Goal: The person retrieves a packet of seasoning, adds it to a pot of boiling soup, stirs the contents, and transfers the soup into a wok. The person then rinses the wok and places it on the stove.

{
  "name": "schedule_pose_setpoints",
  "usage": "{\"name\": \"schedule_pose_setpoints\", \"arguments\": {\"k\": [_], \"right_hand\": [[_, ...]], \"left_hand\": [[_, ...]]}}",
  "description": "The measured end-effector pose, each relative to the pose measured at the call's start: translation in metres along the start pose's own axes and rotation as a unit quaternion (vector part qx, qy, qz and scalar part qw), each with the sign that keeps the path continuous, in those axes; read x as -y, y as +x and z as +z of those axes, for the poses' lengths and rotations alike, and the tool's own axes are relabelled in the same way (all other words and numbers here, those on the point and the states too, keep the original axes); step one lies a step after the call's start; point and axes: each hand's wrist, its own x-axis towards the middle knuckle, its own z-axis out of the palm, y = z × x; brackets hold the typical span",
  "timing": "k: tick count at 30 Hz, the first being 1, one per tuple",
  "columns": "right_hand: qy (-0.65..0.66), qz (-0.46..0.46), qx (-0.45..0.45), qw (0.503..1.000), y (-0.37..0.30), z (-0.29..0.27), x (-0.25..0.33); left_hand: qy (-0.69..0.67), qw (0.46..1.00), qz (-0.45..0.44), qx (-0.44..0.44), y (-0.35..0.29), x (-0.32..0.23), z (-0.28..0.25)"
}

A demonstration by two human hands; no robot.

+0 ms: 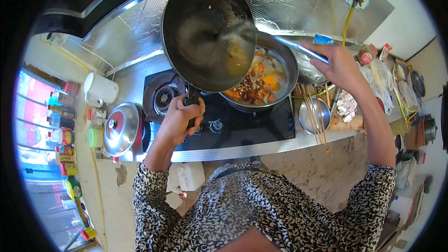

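Observation:
My left hand is closed around the black handle of a deep frying pan. The pan is raised and steeply tilted, its inside facing me, with a little yellowish liquid near its lower right edge. My right hand grips the metal handle of a spatula, whose blurred head reaches into the pan. Below the pan's lower right rim, a cooking pot stands on the right side of the stove. It contains a soupy stew with orange chunks and brown bits; the pan hides its left part.
The left burner of the black gas stove is uncovered. Left of it stands a lidded pot and a white jug. On the right are a metal bowl with chopsticks across it, a cutting board and plastic bags.

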Motion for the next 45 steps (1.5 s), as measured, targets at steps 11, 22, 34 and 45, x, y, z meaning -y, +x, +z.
{"name": "schedule_pose_setpoints", "arguments": {"k": [11, 22, 34, 45], "right_hand": [[0.095, 0.033, -0.007, 0.995, -0.039, 0.027, -0.005], [0.083, 0.058, 0.067, 0.993, -0.077, -0.009, -0.006], [0.579, 0.369, 0.178, 0.705, -0.069, 0.07, 0.011], [0.477, 0.33, 0.237, 0.779, -0.038, 0.107, 0.038]], "left_hand": [[0.208, 0.971, 0.072, -0.091, 0.002, 0.008, 0.017], [0.207, 0.959, 0.129, -0.143, 0.005, 0.042, 0.009], [-0.119, 0.985, 0.087, -0.085, -0.03, 0.041, 0.005], [-0.225, 0.966, 0.059, -0.116, -0.06, 0.067, -0.023]]}}
